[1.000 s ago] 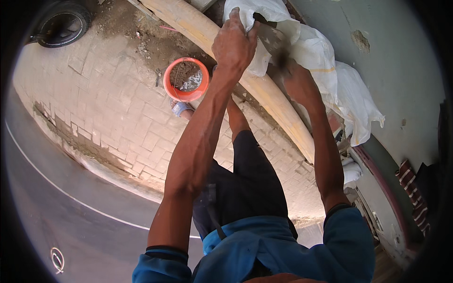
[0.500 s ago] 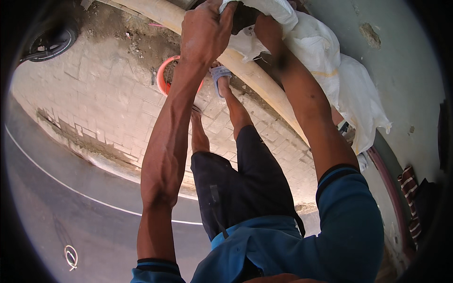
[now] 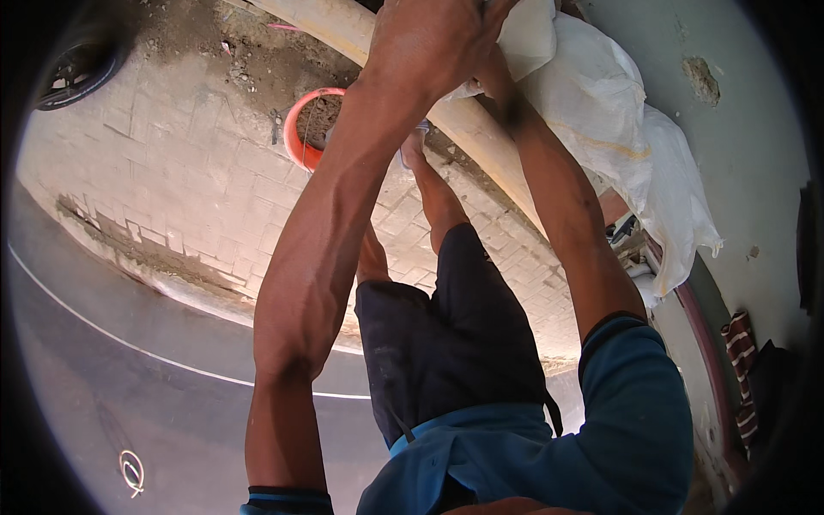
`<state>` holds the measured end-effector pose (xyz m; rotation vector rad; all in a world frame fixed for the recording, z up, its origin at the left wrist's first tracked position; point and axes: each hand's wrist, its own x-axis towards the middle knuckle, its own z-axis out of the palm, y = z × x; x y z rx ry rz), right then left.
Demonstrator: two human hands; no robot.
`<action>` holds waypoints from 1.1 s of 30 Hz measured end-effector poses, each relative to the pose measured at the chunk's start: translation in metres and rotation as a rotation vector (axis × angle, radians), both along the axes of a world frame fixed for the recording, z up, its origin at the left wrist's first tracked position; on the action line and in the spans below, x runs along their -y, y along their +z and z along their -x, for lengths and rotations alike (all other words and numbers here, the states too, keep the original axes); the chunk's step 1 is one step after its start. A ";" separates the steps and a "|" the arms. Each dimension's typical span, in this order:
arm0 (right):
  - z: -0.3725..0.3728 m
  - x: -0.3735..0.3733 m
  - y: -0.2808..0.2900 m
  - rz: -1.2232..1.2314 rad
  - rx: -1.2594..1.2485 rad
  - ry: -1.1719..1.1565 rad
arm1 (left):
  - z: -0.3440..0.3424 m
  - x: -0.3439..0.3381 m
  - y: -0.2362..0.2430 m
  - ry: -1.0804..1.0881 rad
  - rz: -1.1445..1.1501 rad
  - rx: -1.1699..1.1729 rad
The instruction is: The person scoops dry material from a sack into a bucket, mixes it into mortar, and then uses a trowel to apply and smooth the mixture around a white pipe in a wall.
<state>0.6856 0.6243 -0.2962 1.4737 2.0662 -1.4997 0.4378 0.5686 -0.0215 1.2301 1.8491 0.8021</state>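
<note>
A large white woven sack (image 3: pixel 592 94) hangs in crumpled folds at the upper right. At the top edge of the view, my left hand (image 3: pixel 429 43) is closed, knuckles up, at the near edge of the sack; its fingertips are partly cut off. My right hand (image 3: pixel 493 73) is just beside it, against the sack. The left hand and the white cloth cover most of the right hand, so its fingers are hidden.
A long pale beam (image 3: pixel 481 137) runs diagonally under my hands. An orange-red bucket (image 3: pixel 298 129) with dark material inside stands on the paving (image 3: pixel 197 172). A wheel (image 3: pixel 77 77) is at the upper left, a grey wall (image 3: pixel 730 154) at the right, and a looped pale cord (image 3: pixel 131 472) on the asphalt.
My left hand has moved to the right and closer to my right hand, covering it more. The gap between the hands has closed, and the view has shifted slightly.
</note>
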 end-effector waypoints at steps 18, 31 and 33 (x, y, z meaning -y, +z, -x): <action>0.037 -0.015 0.044 0.421 -0.131 -0.440 | 0.016 -0.003 -0.019 0.072 -0.189 -0.119; 0.003 -0.012 0.097 0.723 -0.163 -0.466 | 0.018 -0.001 0.028 0.043 0.237 -0.087; -0.007 -0.003 0.109 0.451 -0.173 -0.317 | 0.018 0.007 0.020 0.059 0.187 -0.093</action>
